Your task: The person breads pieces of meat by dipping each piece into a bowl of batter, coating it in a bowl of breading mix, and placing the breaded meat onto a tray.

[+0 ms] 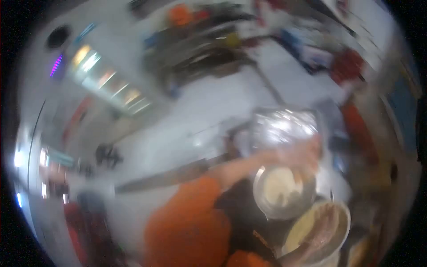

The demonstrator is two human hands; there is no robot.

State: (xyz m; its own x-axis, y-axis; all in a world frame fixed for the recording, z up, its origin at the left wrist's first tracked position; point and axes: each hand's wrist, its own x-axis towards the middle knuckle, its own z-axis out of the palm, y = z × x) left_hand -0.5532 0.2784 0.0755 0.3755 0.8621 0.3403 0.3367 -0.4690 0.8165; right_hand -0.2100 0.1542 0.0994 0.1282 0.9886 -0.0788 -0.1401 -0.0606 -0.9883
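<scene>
My left hand (307, 155), at the end of a bare forearm and an orange sleeve (191, 222), reaches over the rim of a round metal bowl (262, 202). Pale, creamy-looking stuff (278, 184) lies in that bowl. Just beyond the hand is a shiny bundle (284, 124) that looks like clear plastic wrap or a plastic bag. Motion smears the left fingers, so their grip is unclear. Lower down, my right hand (327, 224) is inside a wide pale tub (346, 216) with yellowish contents (302, 229). Its surface looks wet or coated, and its fingers are too blurred to read.
A long pale counter or floor area (213, 102) stretches behind the bowls. Blurred goods (311, 53) and a red item (347, 66) stand at upper right. A lit display case (111, 82) is at upper left, and a dark red object (84, 231) at lower left.
</scene>
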